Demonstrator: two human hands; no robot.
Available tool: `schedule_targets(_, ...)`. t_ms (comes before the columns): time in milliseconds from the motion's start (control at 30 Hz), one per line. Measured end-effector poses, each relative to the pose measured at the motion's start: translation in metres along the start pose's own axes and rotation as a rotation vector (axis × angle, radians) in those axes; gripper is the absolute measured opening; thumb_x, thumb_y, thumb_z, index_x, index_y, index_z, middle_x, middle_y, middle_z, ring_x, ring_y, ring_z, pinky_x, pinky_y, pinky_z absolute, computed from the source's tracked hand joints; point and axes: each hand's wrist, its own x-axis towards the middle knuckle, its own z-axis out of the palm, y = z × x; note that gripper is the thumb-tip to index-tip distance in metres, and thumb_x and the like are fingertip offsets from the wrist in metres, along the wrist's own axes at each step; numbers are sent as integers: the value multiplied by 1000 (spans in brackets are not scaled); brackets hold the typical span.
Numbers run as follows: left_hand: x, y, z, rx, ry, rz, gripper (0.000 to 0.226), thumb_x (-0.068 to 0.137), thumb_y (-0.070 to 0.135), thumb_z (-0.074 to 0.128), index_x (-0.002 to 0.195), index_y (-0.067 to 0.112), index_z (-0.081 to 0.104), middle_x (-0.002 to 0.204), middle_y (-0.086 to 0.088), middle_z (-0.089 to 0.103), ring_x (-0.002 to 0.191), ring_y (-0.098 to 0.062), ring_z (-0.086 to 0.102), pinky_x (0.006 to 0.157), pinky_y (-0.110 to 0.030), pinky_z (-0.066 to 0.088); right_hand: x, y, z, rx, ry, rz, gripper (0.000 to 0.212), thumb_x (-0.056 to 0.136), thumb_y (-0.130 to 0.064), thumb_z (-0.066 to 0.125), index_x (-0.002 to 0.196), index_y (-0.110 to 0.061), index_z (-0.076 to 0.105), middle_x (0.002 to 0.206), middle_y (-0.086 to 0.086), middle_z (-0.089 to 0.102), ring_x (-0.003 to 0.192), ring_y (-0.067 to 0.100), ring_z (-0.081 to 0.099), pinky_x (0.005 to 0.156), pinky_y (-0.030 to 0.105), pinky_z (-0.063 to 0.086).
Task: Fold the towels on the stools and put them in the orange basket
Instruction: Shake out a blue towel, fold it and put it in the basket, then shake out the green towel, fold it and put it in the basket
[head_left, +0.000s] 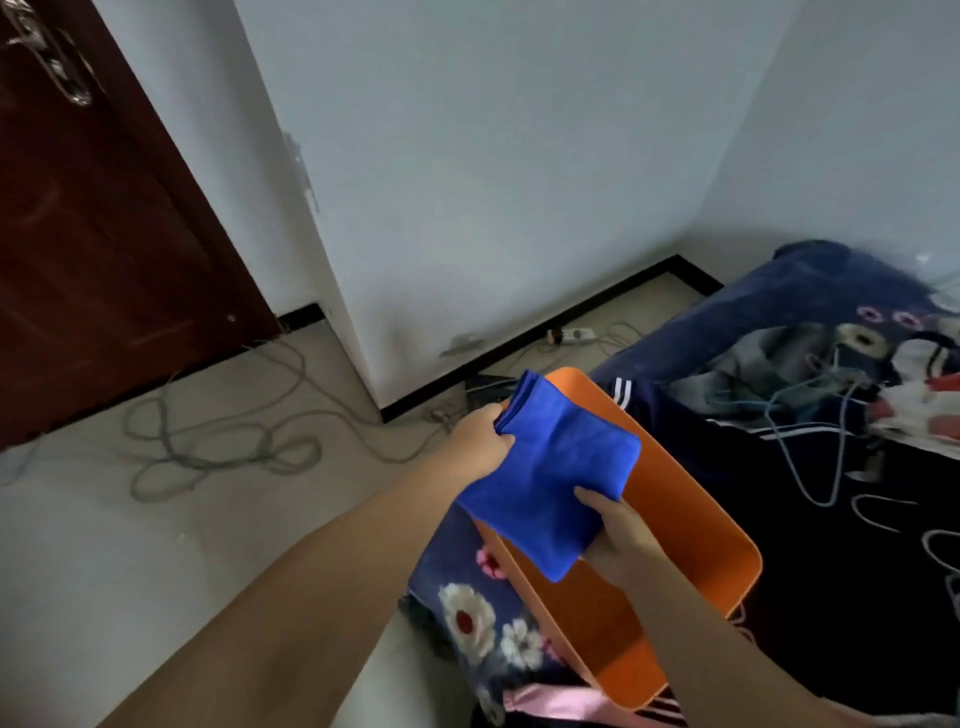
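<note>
Directly below both grips: orange basket (691, 499), resting on floral bedding (467, 608). Folded blue towel (550, 467) held over its open top, not yet inside. Risk: uneven release lets folds spring open or snag the rim. Left hand (480, 441) pinching far edge; right hand (618, 535) clasping near corner, fingers underneath probably curled.

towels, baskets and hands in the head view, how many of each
blue towel, folded, held over the basket: 1
orange basket: 1
hands gripping the towel, left hand and right hand: 2
total: 4
</note>
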Motion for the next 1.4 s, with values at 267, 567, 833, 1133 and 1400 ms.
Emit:
schedule_targets(267, 119, -31, 101, 322, -47, -61, 40, 94, 19, 50, 134, 14, 48, 134, -10, 54, 124, -31, 49, 99, -39, 43, 112, 21, -61, 36, 154, 225, 37, 89, -15, 60, 126, -13, 55, 121, 15, 63, 98, 36, 64, 63, 47, 56)
schedule_targets(567, 176, -95, 167, 526, 96, -147, 24, 91, 8, 47, 113, 11, 57, 114, -12, 64, 109, -34, 58, 87, -44, 51, 193, 59, -95, 33, 218, 382, 53, 93, -14, 55, 141, -21, 36, 142, 10, 44, 94, 26, 58, 61, 48, 51)
schedule_targets(833, 182, -100, 172, 549, 63, -191, 32, 90, 10, 51, 122, 11, 48, 123, -12, 59, 116, -31, 54, 96, -42, 46, 202, 60, -98, 6, 238, 491, 50, 92, -15, 58, 138, -18, 39, 143, 10, 43, 123, 30, 49, 83, 58, 49)
schedule_targets(1133, 129, -61, 104, 589, -354, -208, 48, 92, 18, 50, 138, 13, 38, 141, -12, 41, 124, -29, 45, 97, -38, 44, 149, -10, -40, -1078, 262, 289, 45, 97, -16, 42, 139, -1, 37, 141, 16, 44, 124, 30, 45, 94, 28, 37)
schedule_targets(1400, 72, 28, -18, 571, 7, 112, 37, 93, 27, 44, 128, 15, 51, 127, -13, 52, 120, -31, 49, 96, -43, 43, 75, -101, 80, -1586, 301, -335, 42, 89, -19, 44, 130, -17, 47, 134, 13, 49, 123, 32, 45, 104, 44, 38)
